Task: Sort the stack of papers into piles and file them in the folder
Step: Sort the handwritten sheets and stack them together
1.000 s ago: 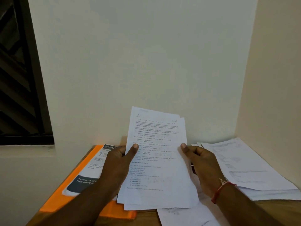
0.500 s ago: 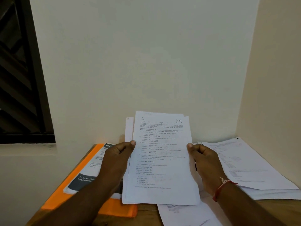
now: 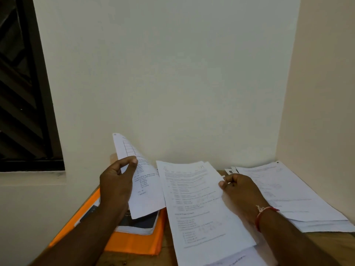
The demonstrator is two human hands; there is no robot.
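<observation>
My left hand (image 3: 117, 181) pinches a single printed sheet (image 3: 143, 181) between thumb and fingers and holds it tilted above the orange folder (image 3: 134, 241). My right hand (image 3: 240, 191) grips the right edge of a stack of printed papers (image 3: 197, 204), which slopes down over the middle of the wooden table (image 3: 132, 259). The orange folder lies flat at the left with a dark-and-white booklet (image 3: 140, 223) on top of it. My left forearm covers part of the booklet.
A pile of printed pages (image 3: 292, 196) lies at the right, against the side wall. More loose sheets (image 3: 236, 260) stick out under the held stack at the bottom. A dark window (image 3: 21, 89) is at the left. The white back wall closes off the table.
The bundle held upright by both hands has split. My left hand drew one sheet away to the left, and my right hand lowered the rest of the stack toward the table.
</observation>
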